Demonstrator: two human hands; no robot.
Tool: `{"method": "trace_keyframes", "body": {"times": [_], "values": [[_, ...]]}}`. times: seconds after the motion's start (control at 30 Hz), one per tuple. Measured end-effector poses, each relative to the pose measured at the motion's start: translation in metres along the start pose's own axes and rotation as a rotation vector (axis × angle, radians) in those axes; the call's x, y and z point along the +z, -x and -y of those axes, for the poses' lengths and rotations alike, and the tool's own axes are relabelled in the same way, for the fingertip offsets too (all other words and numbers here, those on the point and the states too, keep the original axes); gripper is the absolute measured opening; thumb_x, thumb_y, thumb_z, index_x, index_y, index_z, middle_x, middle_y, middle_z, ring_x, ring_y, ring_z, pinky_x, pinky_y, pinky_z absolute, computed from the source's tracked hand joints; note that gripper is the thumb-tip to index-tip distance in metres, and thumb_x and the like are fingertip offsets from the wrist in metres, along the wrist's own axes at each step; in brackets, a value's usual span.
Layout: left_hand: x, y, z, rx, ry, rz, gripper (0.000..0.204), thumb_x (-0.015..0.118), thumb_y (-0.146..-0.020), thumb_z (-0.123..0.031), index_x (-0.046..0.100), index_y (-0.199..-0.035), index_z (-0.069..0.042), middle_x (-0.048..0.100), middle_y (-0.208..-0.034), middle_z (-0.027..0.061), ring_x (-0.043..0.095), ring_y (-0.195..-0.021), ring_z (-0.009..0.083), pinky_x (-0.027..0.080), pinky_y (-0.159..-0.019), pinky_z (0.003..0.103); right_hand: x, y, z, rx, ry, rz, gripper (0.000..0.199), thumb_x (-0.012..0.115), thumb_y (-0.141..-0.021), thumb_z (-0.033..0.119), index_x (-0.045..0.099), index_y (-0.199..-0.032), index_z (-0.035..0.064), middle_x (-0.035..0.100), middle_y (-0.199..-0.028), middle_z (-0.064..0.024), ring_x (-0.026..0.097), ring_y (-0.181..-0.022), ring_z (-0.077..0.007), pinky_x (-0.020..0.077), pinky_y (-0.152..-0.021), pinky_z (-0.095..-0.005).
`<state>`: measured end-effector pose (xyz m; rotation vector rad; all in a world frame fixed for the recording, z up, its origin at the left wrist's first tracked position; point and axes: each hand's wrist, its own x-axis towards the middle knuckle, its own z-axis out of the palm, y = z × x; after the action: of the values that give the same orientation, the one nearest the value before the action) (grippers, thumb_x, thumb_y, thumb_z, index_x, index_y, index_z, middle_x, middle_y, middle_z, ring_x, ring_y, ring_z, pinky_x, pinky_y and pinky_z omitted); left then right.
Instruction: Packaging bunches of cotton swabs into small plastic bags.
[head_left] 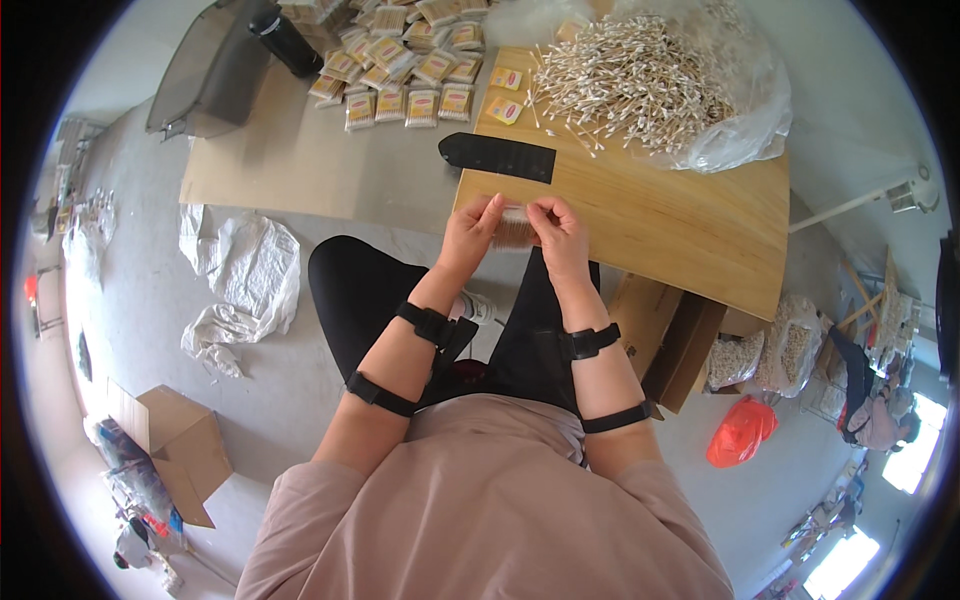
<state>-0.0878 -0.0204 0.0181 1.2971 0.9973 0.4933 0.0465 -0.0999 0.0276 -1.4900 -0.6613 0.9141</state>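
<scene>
In the head view, the person's bare left hand [470, 236] and bare right hand [562, 238] meet above the lap, just off the near edge of the light-brown wooden tabletop [640, 215]. Between them is a small clear plastic packet of thin cotton swabs [514, 230]. The left thumb and fingers pinch its left side, near the top; the right thumb and forefinger pinch its upper right corner, the other right fingers curled in. Whether the packet is sealed, I cannot tell.

Beyond the hands, a flat black strip with one rounded end [497, 157] lies across the tabletop's left edge. Further back are two small yellow-and-white printed cards [506, 78] and, to their right, a large heap of loose white-tipped cotton swabs [625, 85] partly surrounded by a crumpled clear plastic bag [750, 135]. On the greyish surface [320, 160] to the left lies a pile of filled, yellow-labelled swab packets [400, 65], with a black cylindrical bottle [283, 42] beside it. A crumpled white plastic sheet [250, 275] lies on the floor at left.
</scene>
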Motion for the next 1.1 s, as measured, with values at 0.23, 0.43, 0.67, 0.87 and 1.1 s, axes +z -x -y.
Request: {"method": "trace_keyframes", "body": {"times": [0.23, 0.43, 0.67, 0.87, 1.1], "values": [[0.003, 0.042, -0.029, -0.050, 0.138, 0.395, 0.033, 0.065, -0.092, -0.021, 0.059, -0.118, -0.002, 0.069, -0.099, 0.0033, 0.066, -0.086, 0.0119, 0.052, -0.075, 0.026, -0.012, 0.026, 0.025, 0.096, -0.275, -0.035, 0.013, 0.064, -0.092, 0.019, 0.062, -0.088, 0.0066, 0.058, -0.075, 0.0032, 0.052, -0.062, -0.0042, 0.0429, -0.052, -0.0197], [-0.003, 0.060, -0.049, -0.298, 0.234, 0.571, 0.031, 0.068, -0.089, -0.016, 0.060, -0.115, -0.002, 0.068, -0.104, 0.0055, 0.067, -0.092, 0.0154, 0.056, -0.077, 0.030, -0.029, 0.027, 0.059, -0.089, 0.097, 0.233, 0.019, 0.066, -0.091, 0.019, 0.058, -0.083, 0.0030, 0.057, -0.074, 0.0026, 0.050, -0.064, -0.0061, 0.0425, -0.058, -0.0223], [-0.006, 0.077, -0.072, -0.307, 0.317, 0.780, 0.042, 0.073, -0.084, -0.014, 0.056, -0.120, -0.002, 0.066, -0.110, 0.0077, 0.066, -0.101, 0.0205, 0.055, -0.084, 0.032, -0.031, 0.028, 0.083, -0.172, 0.343, 0.418, 0.022, 0.063, -0.093, 0.020, 0.055, -0.084, 0.0017, 0.052, -0.066, -0.0041, 0.046, -0.061, -0.0121, 0.0422, -0.059, -0.0271], [-0.013, 0.084, -0.069, -0.288, 0.377, 0.831, 0.045, 0.073, -0.083, -0.011, 0.054, -0.123, -0.002, 0.064, -0.114, 0.0077, 0.065, -0.104, 0.0213, 0.054, -0.086, 0.031, -0.032, 0.040, 0.096, -0.158, 0.348, 0.472, 0.025, 0.060, -0.095, 0.023, 0.054, -0.084, 0.0025, 0.051, -0.066, -0.0038, 0.045, -0.062, -0.0124, 0.0420, -0.059, -0.0275], [-0.015, 0.090, -0.073, -0.251, 0.490, 0.855, 0.044, 0.069, -0.086, -0.005, 0.050, -0.125, -0.001, 0.064, -0.114, 0.0088, 0.064, -0.105, 0.0215, 0.053, -0.087, 0.031, -0.035, 0.040, 0.095, -0.069, 0.202, 0.506, 0.027, 0.057, -0.098, 0.026, 0.052, -0.082, 0.0043, 0.049, -0.068, 0.0029, 0.042, -0.064, -0.0075, 0.0405, -0.059, -0.0251]]}}
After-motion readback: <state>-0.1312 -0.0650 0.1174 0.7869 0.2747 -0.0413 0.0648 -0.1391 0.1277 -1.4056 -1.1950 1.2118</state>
